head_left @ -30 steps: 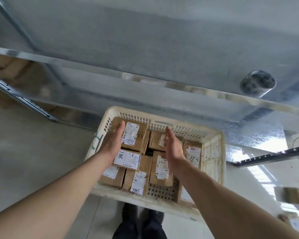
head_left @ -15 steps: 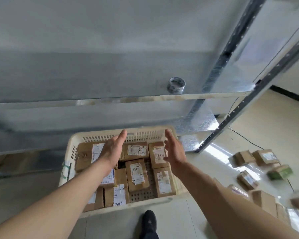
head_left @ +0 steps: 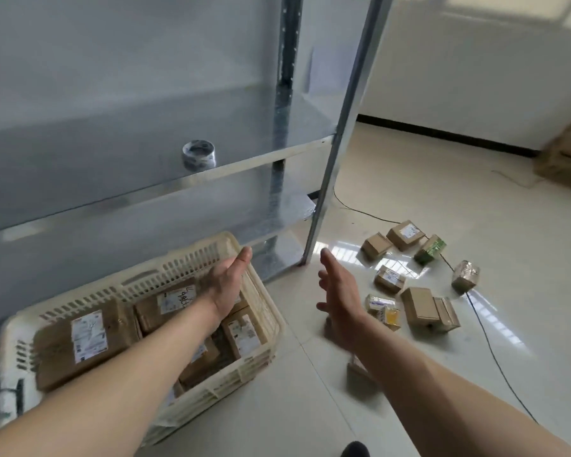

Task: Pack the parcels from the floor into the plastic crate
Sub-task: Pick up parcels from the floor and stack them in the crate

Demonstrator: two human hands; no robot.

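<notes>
The plastic crate is sitting on the floor at lower left, pushed up against the foot of a metal shelving rack. Brown labelled parcels are lying flat inside it, covering most of its bottom; a large one is filling the left end, and a slice of perforated base is showing near the right wall. The crate's right rim is standing clear of the rack's front post, with a strip of bare tile running between them.

The left hand is hovering over the crate's right end, fingers straight and relaxed, gripping nothing. The right hand is hanging over the bare floor just right of the crate, palm turned inward, fingers loosely spread and likewise empty. The two hands are facing each other with an open gap between them.

Further right, loose parcels are lying scattered on the tile, well apart from the crate: a plain brown box nearest the right hand, a small labelled box behind it, a green box and a tape-wrapped parcel at the outer edge. A thin black cable is trailing through this group. One more parcel is partly hiding under the right forearm.

A roll of tape is standing near the front edge of the rack's middle shelf. The floor is lying open towards the far wall.
</notes>
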